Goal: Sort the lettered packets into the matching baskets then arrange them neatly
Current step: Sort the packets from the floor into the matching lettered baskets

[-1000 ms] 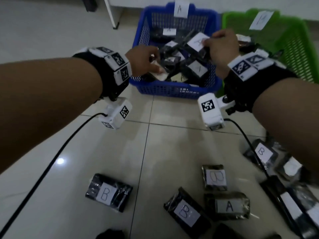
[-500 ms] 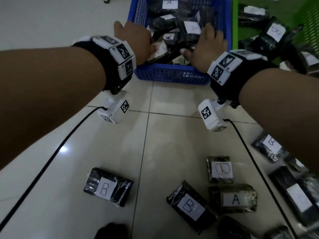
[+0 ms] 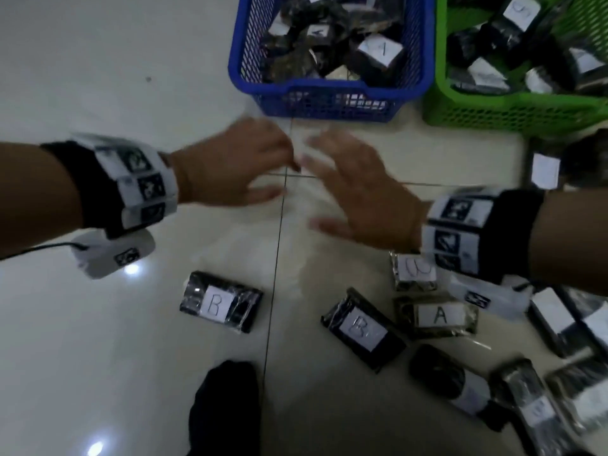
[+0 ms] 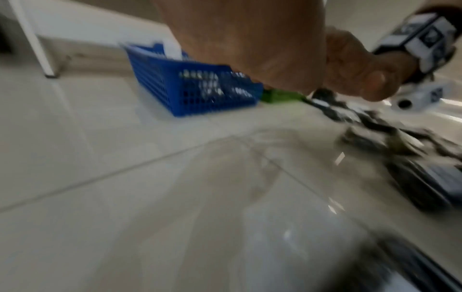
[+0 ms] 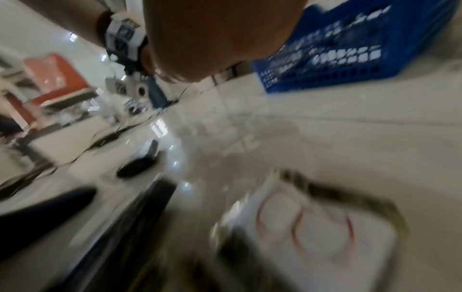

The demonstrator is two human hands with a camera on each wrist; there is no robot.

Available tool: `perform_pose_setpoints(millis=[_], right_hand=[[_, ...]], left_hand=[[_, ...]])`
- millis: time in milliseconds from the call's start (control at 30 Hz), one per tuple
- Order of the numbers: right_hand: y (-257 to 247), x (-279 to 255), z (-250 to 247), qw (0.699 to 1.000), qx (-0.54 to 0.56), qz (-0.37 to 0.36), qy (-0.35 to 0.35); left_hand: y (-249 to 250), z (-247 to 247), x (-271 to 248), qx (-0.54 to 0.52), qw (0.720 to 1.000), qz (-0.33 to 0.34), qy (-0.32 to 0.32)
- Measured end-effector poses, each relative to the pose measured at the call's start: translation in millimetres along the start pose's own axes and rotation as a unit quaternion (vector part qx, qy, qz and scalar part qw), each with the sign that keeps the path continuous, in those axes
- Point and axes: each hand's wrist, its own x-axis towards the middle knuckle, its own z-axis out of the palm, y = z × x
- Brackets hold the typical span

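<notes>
Both hands hover empty over the tiled floor in front of the baskets. My left hand has loosely bent fingers; my right hand is spread flat. The blue basket holds several black packets labelled A. The green basket to its right holds more packets. On the floor lie a B packet, another B packet, an A packet and a B packet just under my right wrist. The wrist views are blurred; the blue basket and the near B packet show.
More black packets are heaped at the right edge, and one packet lies by the green basket. A dark shape sits at the bottom centre. A cable runs off to the left from my left wrist.
Both hands have pulled back out of the blue basket toward me and now hang empty over the floor. The view has tilted down toward the loose packets.
</notes>
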Motion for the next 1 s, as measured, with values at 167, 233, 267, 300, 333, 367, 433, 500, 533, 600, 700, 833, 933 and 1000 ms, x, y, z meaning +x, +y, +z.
perform_pose_setpoints(millis=[167,233,267,300,333,367,433,500,533,600,700,833,933,1000], right_hand=[[-27,-62,4,0.937,0.011,-0.085,-0.339],[-31,-71,2,0.91,-0.01,-0.073,-0.407],[-33,-72,2,0.903,-0.023,-0.072,-0.424],[-34,-71,2,0.898,-0.036,-0.076,-0.432],[-36,-68,2,0.895,-0.047,-0.082,-0.437],[-38,-66,1,0.892,-0.056,-0.09,-0.44],[-43,-60,1,0.884,-0.079,-0.1,-0.451],[-50,-55,1,0.87,-0.099,-0.082,-0.476],[-54,-52,1,0.871,-0.073,-0.043,-0.485],[-60,-45,-6,0.865,0.043,0.059,-0.496],[-51,-28,-28,0.867,0.136,0.119,-0.465],[-12,-4,-72,0.904,0.132,0.186,-0.36],[29,4,-110,0.918,0.106,0.257,-0.284],[56,4,-139,0.92,0.108,0.301,-0.226]], left_hand=[[48,23,-56,-0.044,0.959,0.078,-0.268],[56,27,-71,-0.012,0.933,0.075,-0.351],[58,28,-76,0.008,0.92,0.072,-0.385],[61,28,-79,0.026,0.909,0.066,-0.412],[63,27,-81,0.041,0.9,0.06,-0.429],[66,26,-81,0.054,0.894,0.056,-0.441],[71,24,-79,0.072,0.885,0.043,-0.457],[75,22,-75,0.075,0.882,0.016,-0.465],[76,21,-73,0.068,0.878,-0.007,-0.473],[76,15,-63,0.037,0.872,-0.063,-0.485],[66,0,-35,-0.029,0.873,-0.131,-0.469],[51,-27,15,-0.076,0.89,-0.177,-0.413],[43,-48,56,-0.13,0.89,-0.224,-0.375],[38,-65,87,-0.171,0.894,-0.244,-0.335]])
